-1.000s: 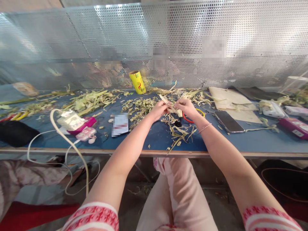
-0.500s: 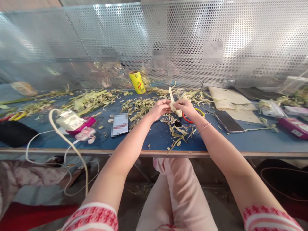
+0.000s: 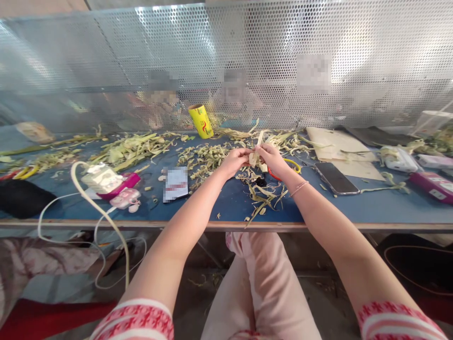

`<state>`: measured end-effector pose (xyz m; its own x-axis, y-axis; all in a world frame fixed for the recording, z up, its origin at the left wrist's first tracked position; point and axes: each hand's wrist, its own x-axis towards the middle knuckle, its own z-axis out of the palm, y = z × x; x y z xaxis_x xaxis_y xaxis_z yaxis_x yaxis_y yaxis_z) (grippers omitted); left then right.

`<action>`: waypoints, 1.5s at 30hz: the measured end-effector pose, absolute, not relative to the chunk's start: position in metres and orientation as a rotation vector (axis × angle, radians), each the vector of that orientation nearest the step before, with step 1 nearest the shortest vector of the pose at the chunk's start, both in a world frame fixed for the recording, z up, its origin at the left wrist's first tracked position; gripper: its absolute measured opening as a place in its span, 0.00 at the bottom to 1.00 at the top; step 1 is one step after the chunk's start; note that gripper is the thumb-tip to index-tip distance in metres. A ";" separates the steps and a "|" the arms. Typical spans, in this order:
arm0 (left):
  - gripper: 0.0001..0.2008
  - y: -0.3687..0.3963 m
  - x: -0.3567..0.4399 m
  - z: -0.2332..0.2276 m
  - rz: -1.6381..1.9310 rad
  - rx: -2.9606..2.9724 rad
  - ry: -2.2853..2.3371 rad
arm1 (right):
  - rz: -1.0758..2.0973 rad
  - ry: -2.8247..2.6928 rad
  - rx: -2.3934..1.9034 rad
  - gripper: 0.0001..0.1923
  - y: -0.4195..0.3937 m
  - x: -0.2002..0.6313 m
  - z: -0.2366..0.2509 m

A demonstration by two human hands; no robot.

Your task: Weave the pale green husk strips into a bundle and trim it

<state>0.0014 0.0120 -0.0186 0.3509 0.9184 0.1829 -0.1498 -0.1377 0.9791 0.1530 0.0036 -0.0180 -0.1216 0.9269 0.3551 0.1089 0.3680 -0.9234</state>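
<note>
A pale, folded strip of dried plant leaf (image 3: 253,159) is held above the blue table between my two hands. My left hand (image 3: 234,162) pinches its left side with the fingertips. From the right, my right hand (image 3: 272,157) grips it with thumb and fingers, and one end sticks up above that hand. The fingertips of both hands nearly meet, so part of the fold is hidden. Beneath them lie curled leaf scraps (image 3: 264,198) and a small black object (image 3: 261,182). A yellow loop (image 3: 295,165) and a red loop (image 3: 273,174) show beside my right wrist.
Leaf strips (image 3: 132,148) and trimmings are strewn along the table (image 3: 212,208). A yellow tube (image 3: 201,121) stands tilted near the perforated metal screen (image 3: 247,42). Phones (image 3: 336,178) (image 3: 176,184) lie on both sides. A white cable (image 3: 101,215) hangs over the left front edge.
My right hand has shifted slightly up around the strip. The strip's upright end now leans further right and shows less above the fingers. My left hand stays almost in place.
</note>
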 end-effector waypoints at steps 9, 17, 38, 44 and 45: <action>0.08 0.018 0.003 -0.024 1.185 1.440 0.929 | 0.836 -1.429 -0.963 0.12 0.008 0.153 -0.021; 0.07 0.018 0.009 -0.026 1.203 1.488 1.109 | 0.698 -1.427 -1.062 0.13 0.023 0.157 -0.030; 0.05 0.013 0.009 -0.026 1.562 1.850 1.314 | 0.652 -1.487 -0.930 0.19 0.018 0.141 -0.036; 0.06 0.016 0.006 -0.028 1.584 1.894 1.212 | 0.699 -1.381 -0.932 0.16 0.024 0.146 -0.036; 0.06 0.017 0.006 -0.029 1.593 1.899 1.207 | 0.692 -1.373 -0.938 0.16 0.024 0.147 -0.035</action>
<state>0.0058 0.0171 -0.0286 -0.0128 0.7980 0.6026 0.3643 -0.5575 0.7460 0.1473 0.0238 -0.0352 0.1052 0.8617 0.4964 0.1138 0.4855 -0.8668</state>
